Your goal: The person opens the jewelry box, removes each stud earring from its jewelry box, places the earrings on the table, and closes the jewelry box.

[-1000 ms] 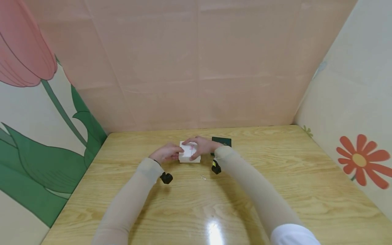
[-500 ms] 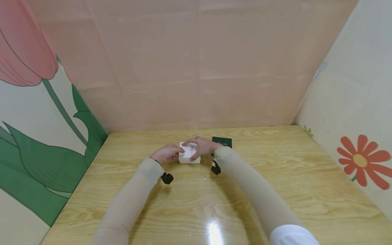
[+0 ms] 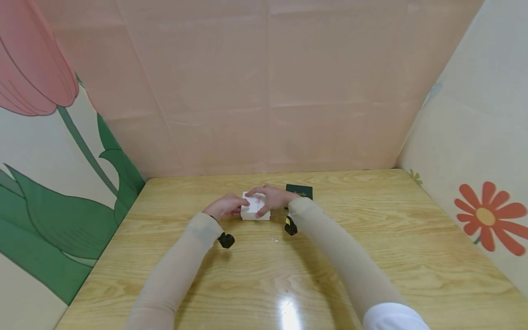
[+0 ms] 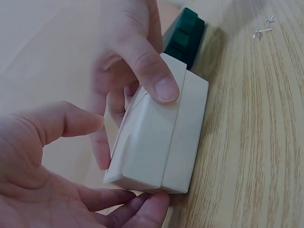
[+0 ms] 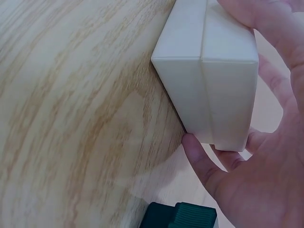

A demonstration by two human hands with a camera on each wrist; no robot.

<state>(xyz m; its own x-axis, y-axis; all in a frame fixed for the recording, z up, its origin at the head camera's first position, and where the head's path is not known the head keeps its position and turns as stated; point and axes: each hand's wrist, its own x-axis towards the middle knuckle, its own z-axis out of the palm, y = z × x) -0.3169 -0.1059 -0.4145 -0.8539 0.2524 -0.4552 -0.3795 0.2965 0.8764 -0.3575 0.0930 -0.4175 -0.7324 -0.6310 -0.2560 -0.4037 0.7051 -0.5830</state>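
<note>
A small white lidded box [image 3: 249,213] with a pink print on top stands on the wooden table, its lid [image 4: 147,137] seated on the base [image 4: 187,137]. My right hand [image 3: 274,196] grips the lid from above, thumb on the near side and fingers round the far side. At the box's left end is my left hand [image 3: 226,206]. Its fingertips [image 4: 152,209] press that end near the seam between lid and base, while its thumb reaches over the top. The inside of the box is hidden.
A dark green box [image 3: 299,189] with gold lettering lies just behind my right wrist, partly covered by it. Small silvery pieces, like stud earrings [image 4: 262,32], lie on the table [image 3: 255,275] in front of the white box. A pink wall [image 3: 264,114] rises behind.
My left wrist has shifted very slightly to the right. The right hand and the white box stay in place.
</note>
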